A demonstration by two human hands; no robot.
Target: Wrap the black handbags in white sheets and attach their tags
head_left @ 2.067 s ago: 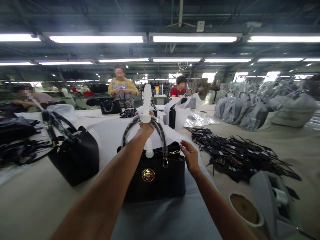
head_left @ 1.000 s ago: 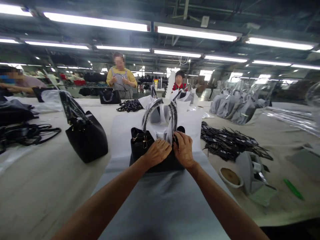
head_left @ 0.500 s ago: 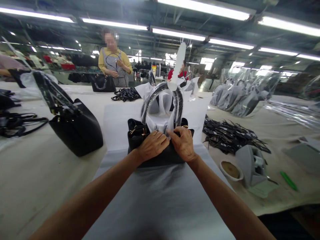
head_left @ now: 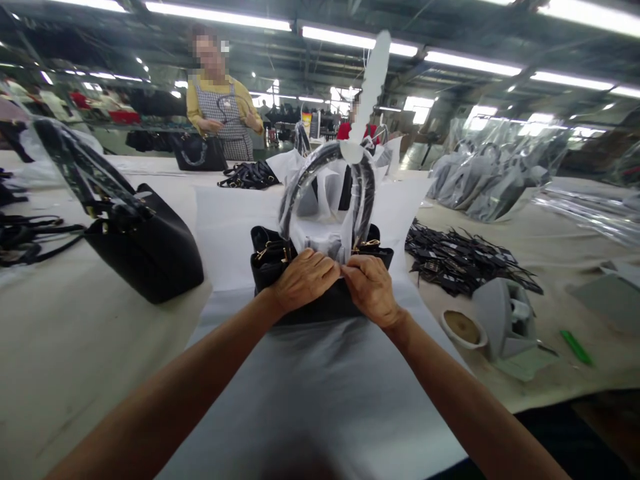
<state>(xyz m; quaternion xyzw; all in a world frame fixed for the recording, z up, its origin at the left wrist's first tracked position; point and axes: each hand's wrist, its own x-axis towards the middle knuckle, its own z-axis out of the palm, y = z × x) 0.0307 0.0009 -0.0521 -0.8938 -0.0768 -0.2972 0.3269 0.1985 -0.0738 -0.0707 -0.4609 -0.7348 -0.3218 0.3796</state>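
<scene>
A black handbag (head_left: 320,308) stands upright in front of me on a sheet of white paper (head_left: 300,387). Clear plastic film wraps its two raised handles (head_left: 295,187), and whitish paper shows at its opening. My left hand (head_left: 309,281) and my right hand (head_left: 371,287) meet at the middle of the bag's front top edge. Both have their fingers closed in a pinch, tips nearly touching; the small thing between them is hidden. Gold clasps (head_left: 367,245) show beside the handles. A long white paper-like strip (head_left: 373,87) sticks up above the handles.
Left stands another black handbag (head_left: 155,247), with black straps (head_left: 40,237) beyond it. Right lie a heap of black tags (head_left: 460,260), a tape roll (head_left: 463,328), a grey dispenser (head_left: 505,317) and a green cutter (head_left: 576,347). Plastic-covered bags (head_left: 480,180) and a person in an apron (head_left: 223,107) are farther back.
My view has tipped down slightly. Both hands stay at the bag's top edge; my right fingers have curled in tighter against the left. The person across the table has shifted their hands.
</scene>
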